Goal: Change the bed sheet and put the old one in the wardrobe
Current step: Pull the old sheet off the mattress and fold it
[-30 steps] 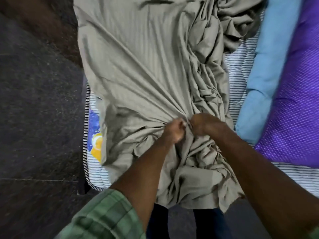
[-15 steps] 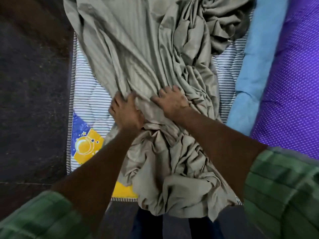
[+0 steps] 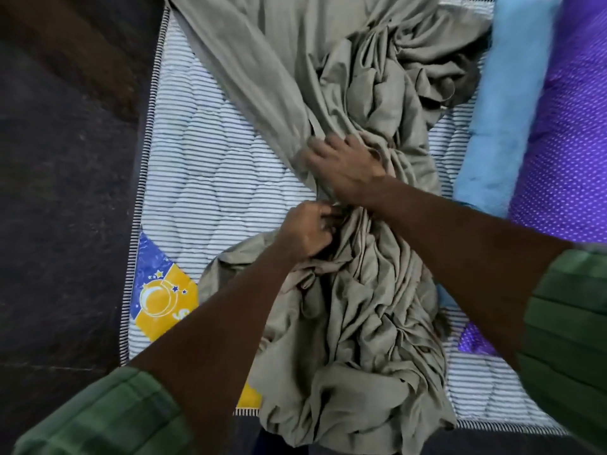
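My left hand (image 3: 307, 229) grips the grey sheet (image 3: 354, 290), bunched mid-mattress (image 3: 203, 178) toward its near edge, to gather it. My right hand (image 3: 345, 165) seems to clutch folds too, though it's blurry.

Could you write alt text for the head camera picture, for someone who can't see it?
Two hands, left and right, gather a crumpled grey-green bed sheet on a striped mattress. A blue pillow and purple dotted cloth lie right.

Dark speckled stone floor (image 3: 59, 224) fills the left of the frame, beside a striped quilted mattress (image 3: 210, 165).
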A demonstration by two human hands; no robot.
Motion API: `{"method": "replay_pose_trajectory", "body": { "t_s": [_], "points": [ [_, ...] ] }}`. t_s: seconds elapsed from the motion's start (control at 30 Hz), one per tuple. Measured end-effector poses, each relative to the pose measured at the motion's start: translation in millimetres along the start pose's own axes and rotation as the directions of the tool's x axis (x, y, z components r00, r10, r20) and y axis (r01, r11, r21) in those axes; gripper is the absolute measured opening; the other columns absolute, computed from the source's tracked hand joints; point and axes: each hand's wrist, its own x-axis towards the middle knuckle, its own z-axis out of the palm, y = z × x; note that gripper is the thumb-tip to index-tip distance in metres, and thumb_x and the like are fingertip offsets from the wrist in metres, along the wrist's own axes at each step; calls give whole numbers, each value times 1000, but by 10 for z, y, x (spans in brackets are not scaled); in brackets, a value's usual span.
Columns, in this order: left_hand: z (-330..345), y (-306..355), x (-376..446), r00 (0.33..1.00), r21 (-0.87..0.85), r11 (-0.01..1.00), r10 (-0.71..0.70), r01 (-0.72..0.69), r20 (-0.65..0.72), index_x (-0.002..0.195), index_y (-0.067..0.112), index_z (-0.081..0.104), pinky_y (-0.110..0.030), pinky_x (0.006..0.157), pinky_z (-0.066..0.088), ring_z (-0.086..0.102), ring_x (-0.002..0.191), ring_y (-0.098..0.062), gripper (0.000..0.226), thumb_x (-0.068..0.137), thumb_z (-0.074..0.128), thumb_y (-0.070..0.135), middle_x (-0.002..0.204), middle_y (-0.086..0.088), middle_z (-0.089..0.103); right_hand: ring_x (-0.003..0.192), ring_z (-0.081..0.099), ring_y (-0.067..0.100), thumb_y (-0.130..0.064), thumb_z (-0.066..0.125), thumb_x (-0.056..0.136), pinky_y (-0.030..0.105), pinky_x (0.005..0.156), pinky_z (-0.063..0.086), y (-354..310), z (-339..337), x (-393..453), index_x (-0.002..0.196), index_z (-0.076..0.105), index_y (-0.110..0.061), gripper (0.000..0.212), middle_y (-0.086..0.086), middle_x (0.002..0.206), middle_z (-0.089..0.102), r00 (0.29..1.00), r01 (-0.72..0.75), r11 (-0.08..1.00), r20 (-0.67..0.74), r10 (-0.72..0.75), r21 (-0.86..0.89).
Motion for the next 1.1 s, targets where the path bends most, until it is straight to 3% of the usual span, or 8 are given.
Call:
{"method": "replay_pose_trajectory", "body": {
  "t_s": [0.3,0.5,0.67,0.8,0.87,0.93,1.0,1.1],
  "points": [
    [-430,-231,232,892,-52,995,56,-88,-449,107,26,70,-36,90,55,65,100,-14,25,83,66,20,111,7,62,131,34,35,-20,51,87,52,100,40,269,-103,462,134,52,-14,47,16,145,47,929,-362,931,-57,365,53],
    [-689,-300,965,930,-183,982,-105,42,-351,138,10,56,-34,117,37,50,132,-25,67,77,79,25,141,-12,47,142,38,45,-15,68,91,55,109,43,441,16,699,163,5,-17,96,28,154,37,770,-637,618,346,536,461],
    [-1023,-228,1531,814,-538,827,-421,164,-400,147,8,44,-35,113,42,53,132,-26,103,60,90,39,143,-13,53,90,68,26,-14,72,84,50,83,55,218,155,782,104,75,-1,24,11,95,72,819,-509,155,421,391,847],
    [-1061,-93,1695,838,-606,763,-470,227,-278,148,10,41,-20,78,49,62,106,-20,86,73,81,1,125,-5,62,80,67,27,-30,62,74,38,66,49,109,-12,702,83,72,-9,25,8,78,66,872,-479,294,410,267,827],
    [-1007,99,1819,911,-509,824,-379,250,-165,134,5,57,-16,66,42,58,96,-15,55,83,79,4,115,-3,65,91,64,33,-33,58,77,40,77,49,145,-98,592,88,71,-15,25,11,93,68,763,-433,472,33,646,768],
    [-962,299,1930,980,-419,891,-199,173,-20,116,1,69,-19,65,42,56,91,-13,30,90,76,15,108,-10,72,106,56,34,-30,61,74,43,90,43,226,-146,511,101,69,-14,32,13,112,63,463,-465,484,-262,847,741],
    [-932,443,1995,991,-405,905,-116,131,63,106,-1,72,-27,72,43,55,88,-13,24,95,73,20,101,-17,73,122,49,33,-34,61,77,44,101,35,323,-161,521,119,64,-15,46,11,132,57,263,-574,286,-158,952,767],
    [-905,424,1977,987,-414,899,-162,139,-20,107,12,75,-24,71,46,65,89,-14,22,91,77,26,101,-7,75,138,39,34,-44,57,83,50,112,29,361,-16,482,142,51,-18,65,11,150,46,191,-709,71,95,977,702]
  ]
}}
